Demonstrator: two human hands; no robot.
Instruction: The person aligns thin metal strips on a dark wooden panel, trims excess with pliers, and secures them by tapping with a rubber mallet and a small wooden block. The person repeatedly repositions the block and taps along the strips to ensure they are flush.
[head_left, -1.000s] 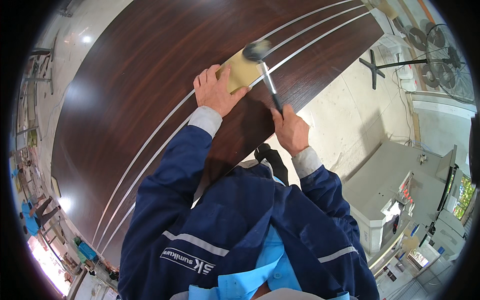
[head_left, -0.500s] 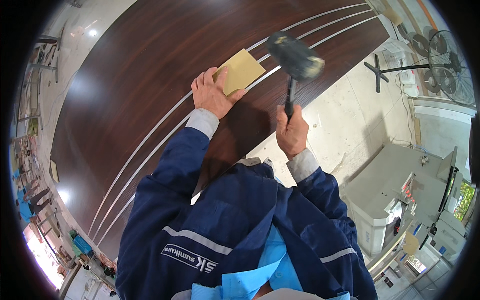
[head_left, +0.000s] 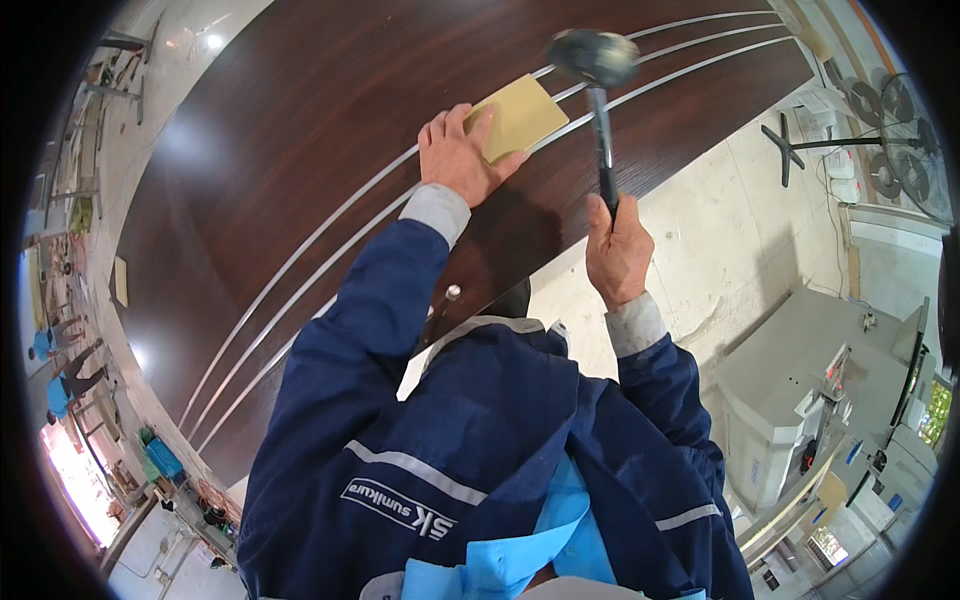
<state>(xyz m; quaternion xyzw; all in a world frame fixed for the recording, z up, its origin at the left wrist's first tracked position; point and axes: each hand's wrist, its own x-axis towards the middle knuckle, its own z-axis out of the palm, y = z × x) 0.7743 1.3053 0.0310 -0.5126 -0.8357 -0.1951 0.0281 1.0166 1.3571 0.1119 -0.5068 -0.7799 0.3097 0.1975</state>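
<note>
A dark brown wood-grain panel (head_left: 300, 130) stretches under my hands, with three thin silvery strips (head_left: 690, 52) running along its length. My left hand (head_left: 460, 160) grips a flat yellowish block (head_left: 527, 115) by its near edge, thumb on one side and fingers on the other. The block lies across the strips. In my right hand (head_left: 618, 250) is a rubber mallet (head_left: 598, 58), held by its dark handle with the fingers wrapped round it. Its black head, scuffed pale at one end, is up just right of the block and slightly blurred.
A black-framed fan (head_left: 915, 150) stands at the far right. A grey machine cabinet (head_left: 780, 370) is to the right of me. At the far left are people in blue (head_left: 62, 390) and racks. A small metallic round piece (head_left: 453, 292) is on the panel near my left forearm.
The mallet has swung up and away, its handle now more upright. My left hand still holds the block at the same part of the strips. The whole view has shifted slightly.
</note>
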